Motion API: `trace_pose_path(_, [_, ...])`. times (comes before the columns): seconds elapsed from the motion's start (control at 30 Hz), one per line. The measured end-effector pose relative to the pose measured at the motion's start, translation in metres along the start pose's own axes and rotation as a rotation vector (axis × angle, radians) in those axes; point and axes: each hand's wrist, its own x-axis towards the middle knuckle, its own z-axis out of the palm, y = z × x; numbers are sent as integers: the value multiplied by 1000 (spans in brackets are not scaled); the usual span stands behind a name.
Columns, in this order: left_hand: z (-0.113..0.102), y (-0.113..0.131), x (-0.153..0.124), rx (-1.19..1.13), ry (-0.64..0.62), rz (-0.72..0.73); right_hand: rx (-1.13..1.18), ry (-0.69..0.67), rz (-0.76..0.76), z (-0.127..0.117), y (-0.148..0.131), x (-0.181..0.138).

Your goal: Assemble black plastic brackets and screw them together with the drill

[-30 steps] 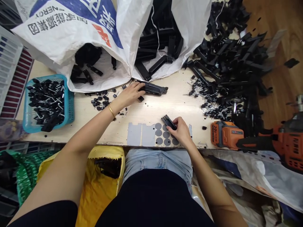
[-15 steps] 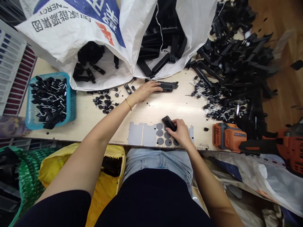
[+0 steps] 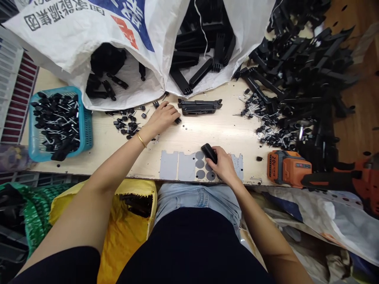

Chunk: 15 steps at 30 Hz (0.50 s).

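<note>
My right hand (image 3: 222,163) is closed around a short black plastic bar (image 3: 209,153), which tilts up and left above the bench's front edge. Gray cut-out sheets (image 3: 186,166) and gray discs (image 3: 200,174) lie beside and under it. Further back, my left hand (image 3: 163,117) curls palm down, with a small black plastic part (image 3: 177,120) showing at its fingertips; the fingers hide most of it. Another black piece (image 3: 156,104) pokes out behind this hand. To its right lies a pair of long black plastic arms (image 3: 199,107), side by side and untouched.
At left stands a blue basket (image 3: 89,130) of black-headed pins; loose pins (image 3: 127,124) lie nearby. White sacks (image 3: 160,47) with black parts line the back. Heaped black parts (image 3: 308,75) cover the right side, behind an orange power tool (image 3: 288,167).
My left hand has moved left, off the pair of long black arms, to a small black part. My right hand keeps the black bar nearly in place. The view has shifted slightly.
</note>
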Motion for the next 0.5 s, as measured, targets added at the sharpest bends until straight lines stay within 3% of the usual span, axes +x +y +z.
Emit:
trace_pose_path(0.1, [15,44,-11,-89,25,-65,3,22,6,-3,-4,-9])
trace_pose_path(0.23, [54,120,-36,-307,-9,-143,-93,27,116,-1,-14,-22])
trace_pose_path(0.3, [76,147,-45,-328,82,-225,-156,37,165,4,-18,-23])
trace_pose_path(0.4, [100,164,-51,-299,306,-359,-185,68,158,11,-19,-20])
trace_pose_path(0.5, [109,164,-50,-305,412,-382,-176,86,108,14,-14,-17])
